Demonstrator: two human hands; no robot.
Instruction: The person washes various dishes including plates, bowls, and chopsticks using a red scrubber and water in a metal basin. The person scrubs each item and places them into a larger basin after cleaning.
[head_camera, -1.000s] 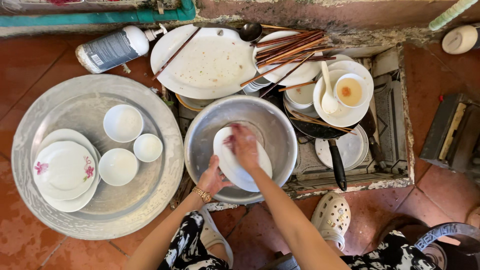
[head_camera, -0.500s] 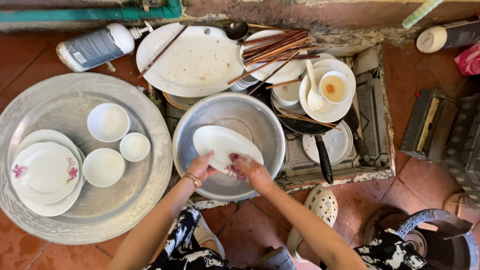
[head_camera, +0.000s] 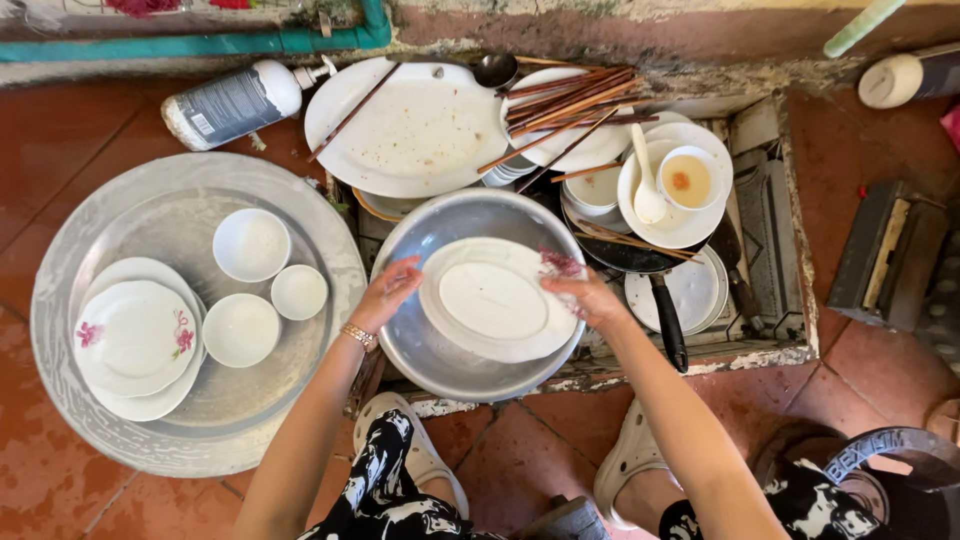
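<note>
The plate (head_camera: 497, 300), lifted flatter over the basin (head_camera: 420, 345) since a moment ago, is now gripped at both edges by the left hand (head_camera: 385, 295) and right hand (head_camera: 585, 297), fingers curled.

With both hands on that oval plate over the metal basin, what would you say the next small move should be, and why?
Probably lift the oval plate out of the basin and carry it left to the round tray. The left hand and right hand hold its opposite edges, its face looks clean, and washed bowls and plates already sit on that tray.

Red tiled floor (head_camera: 60, 110), probably sunlit.
</note>
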